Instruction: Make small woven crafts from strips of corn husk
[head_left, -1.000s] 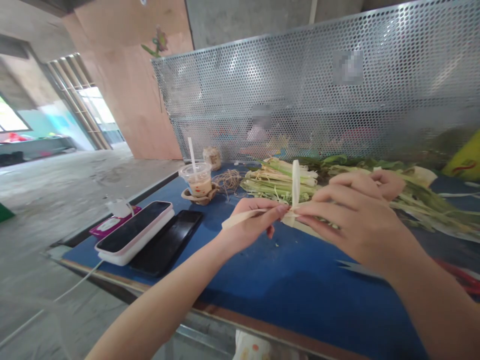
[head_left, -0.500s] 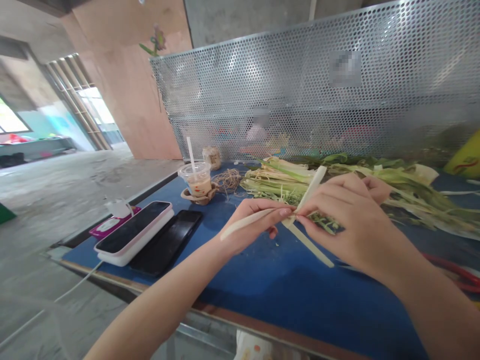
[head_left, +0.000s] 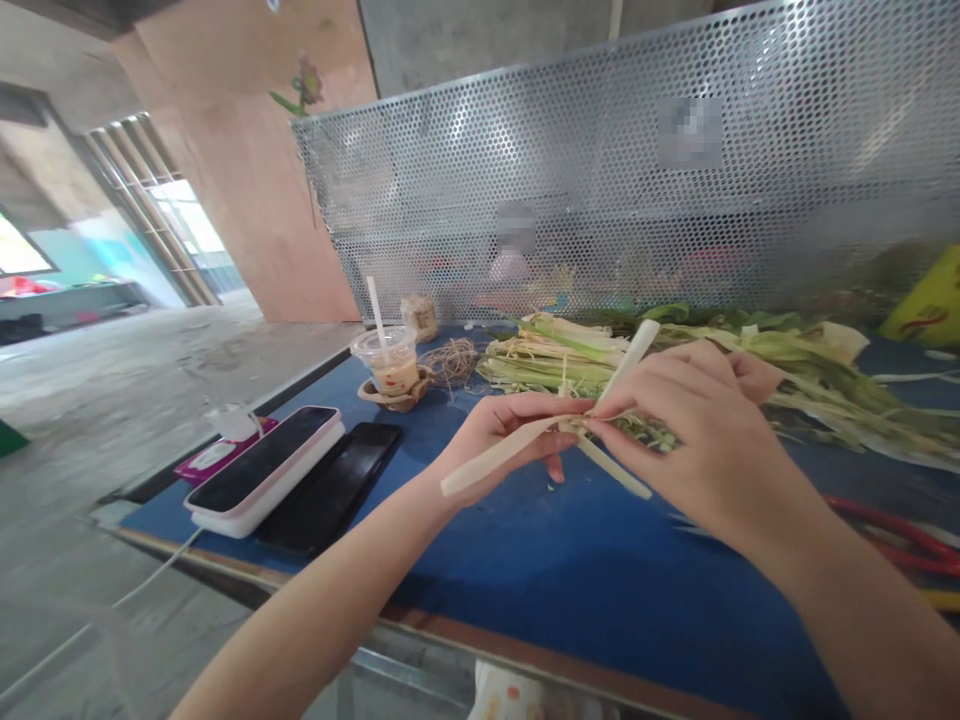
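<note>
Pale flat strips (head_left: 499, 458), which look like corn husk, cross at a small knot or fold between my fingertips. My left hand (head_left: 506, 430) pinches them from the left; one strip runs back over its thumb toward the wrist. From the right, my right hand (head_left: 686, 420) pinches the same crossing with thumb and forefinger. One strip end sticks up past the right fingers, and another slants down toward the table. Behind the hands lies a heap of green and pale husk leaves (head_left: 555, 350). The fine detail of the crossing is hidden by the fingers.
On the blue tabletop (head_left: 525, 600) at left are a black phone (head_left: 330, 490), a phone in a pale case (head_left: 266, 460) and a magenta box (head_left: 210, 460). A drink cup (head_left: 390, 365) and tangled twine (head_left: 450, 362) stand farther back. Red-handled scissors (head_left: 900, 540) lie at right. Perforated metal (head_left: 450, 180) rises behind.
The strip over my left hand has swung lower and away from the wrist. The downward strip end has shifted up and left. Both hands stay pinched at the crossing.
</note>
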